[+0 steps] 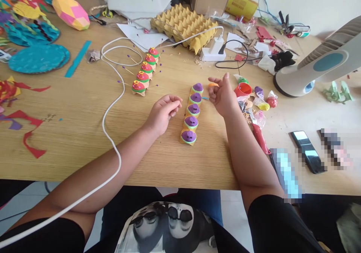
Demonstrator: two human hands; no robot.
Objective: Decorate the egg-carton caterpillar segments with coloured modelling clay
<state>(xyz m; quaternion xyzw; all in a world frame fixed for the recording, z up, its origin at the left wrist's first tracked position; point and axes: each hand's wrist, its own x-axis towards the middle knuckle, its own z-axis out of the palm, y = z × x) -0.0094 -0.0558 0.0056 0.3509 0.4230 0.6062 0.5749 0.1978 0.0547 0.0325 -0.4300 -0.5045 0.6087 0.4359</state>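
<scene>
At centre frame, the nearer cups (188,136) of our purple strip (193,110) have smiles, the farthest we cannot judge, and it stands between our left hand (163,112), loosely curled, grip unclear, and our right hand (222,96), half open, seemingly empty.

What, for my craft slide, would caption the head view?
Left hand and right hand flank a purple-topped strip on a wooden table near a red-topped strip.

White adapter (217,44) on a power strip (209,55); black phone (308,152); faceted pink-and-yellow shape (71,12)
</scene>
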